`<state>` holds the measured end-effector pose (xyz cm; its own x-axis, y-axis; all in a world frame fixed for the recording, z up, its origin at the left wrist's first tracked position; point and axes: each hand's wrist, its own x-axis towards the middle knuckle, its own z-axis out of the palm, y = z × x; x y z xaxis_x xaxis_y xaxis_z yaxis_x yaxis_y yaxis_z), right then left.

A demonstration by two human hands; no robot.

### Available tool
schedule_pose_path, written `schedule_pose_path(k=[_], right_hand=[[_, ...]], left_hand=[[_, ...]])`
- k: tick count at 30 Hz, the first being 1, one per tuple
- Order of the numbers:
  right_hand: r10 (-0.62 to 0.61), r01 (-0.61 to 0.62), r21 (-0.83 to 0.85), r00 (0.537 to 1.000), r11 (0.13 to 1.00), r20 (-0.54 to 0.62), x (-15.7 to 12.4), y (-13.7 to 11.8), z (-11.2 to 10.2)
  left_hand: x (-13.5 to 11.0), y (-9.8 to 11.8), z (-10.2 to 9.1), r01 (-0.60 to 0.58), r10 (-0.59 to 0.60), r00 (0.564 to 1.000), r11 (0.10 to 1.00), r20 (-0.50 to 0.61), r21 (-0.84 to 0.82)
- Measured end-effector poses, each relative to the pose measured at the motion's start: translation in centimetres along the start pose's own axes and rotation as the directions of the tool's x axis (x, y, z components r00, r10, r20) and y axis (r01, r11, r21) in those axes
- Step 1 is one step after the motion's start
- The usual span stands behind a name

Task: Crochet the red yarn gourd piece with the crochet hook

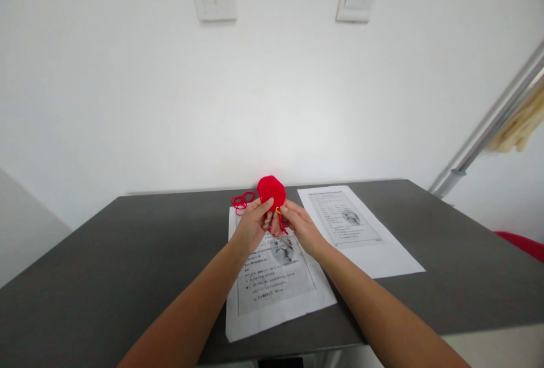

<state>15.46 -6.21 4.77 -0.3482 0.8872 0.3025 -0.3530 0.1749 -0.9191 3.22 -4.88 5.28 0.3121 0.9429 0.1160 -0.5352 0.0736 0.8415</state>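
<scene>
A round red crochet piece [271, 189] is held up over the papers, its flat side towards me. My left hand [256, 218] grips its lower left edge, thumb on the front. At the lower right edge, my right hand [296, 219] has thumb and forefinger pinched beside a small yellow loop [278, 210], which looks like a stitch marker. Short red yarn ends [281, 224] hang down between the hands. Loose loops of red yarn [241, 202] lie on the table left of the piece. The fingers behind the piece are partly hidden.
One printed sheet [276, 294] lies under my hands, and a second printed sheet [361, 232] lies to the right. The dark table [127, 266] meets a white wall [272, 73]. A metal pole [488, 136] leans at the right, near a red curved object [522, 244].
</scene>
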Motion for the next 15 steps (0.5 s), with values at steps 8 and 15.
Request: schedule_pose_path(k=[8,15], right_hand=[[-0.001,0.001,-0.007,1.000,1.000,-0.014,-0.09,0.07,-0.14],[0.004,-0.004,0.000,1.000,1.000,-0.025,-0.08,0.16,-0.23]], left_hand=[[0.00,-0.01,-0.03,0.004,-0.004,1.000,1.000,-0.013,0.003],[0.04,-0.07,-0.18,0.004,-0.004,1.000,1.000,-0.005,0.003]])
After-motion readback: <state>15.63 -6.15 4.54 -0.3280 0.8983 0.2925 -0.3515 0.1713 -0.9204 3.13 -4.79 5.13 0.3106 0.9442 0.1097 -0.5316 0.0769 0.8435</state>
